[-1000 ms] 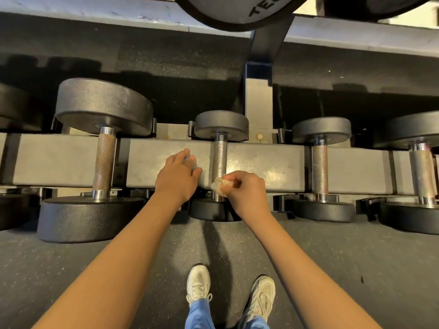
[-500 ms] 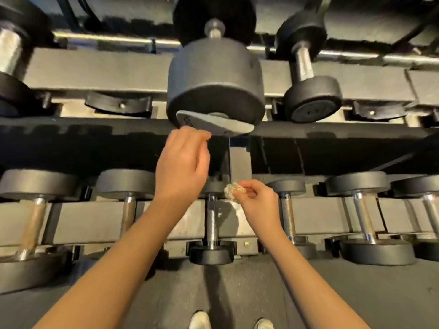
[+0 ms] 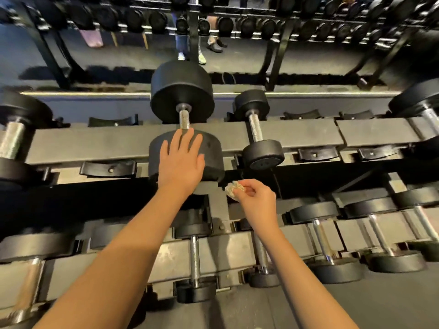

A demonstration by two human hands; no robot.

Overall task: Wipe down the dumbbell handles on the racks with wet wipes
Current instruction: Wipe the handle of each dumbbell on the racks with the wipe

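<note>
A large black dumbbell (image 3: 182,91) lies on the upper rack shelf (image 3: 95,141), its knurled steel handle (image 3: 184,118) showing between the two heads. My left hand (image 3: 181,160) lies flat with fingers spread on the near head, fingertips just short of the handle. My right hand (image 3: 257,201) hovers lower right, in front of the shelf edge, pinching a crumpled wet wipe (image 3: 234,189) between thumb and fingertips. A smaller dumbbell (image 3: 257,132) sits to the right on the same shelf. Several small dumbbells, one at centre (image 3: 194,260), fill the lower shelf.
Empty black cradles (image 3: 108,168) flank the large dumbbell on the upper shelf. More dumbbells sit at both ends of both shelves. A mirror behind the rack reflects another rack and people's legs (image 3: 190,43). Grey floor lies at the bottom right.
My view has tilted up from the lower shelf to the upper one. My left hand rose and opened flat onto the large dumbbell's near head. The right hand with the wipe lifted away from the lower handle.
</note>
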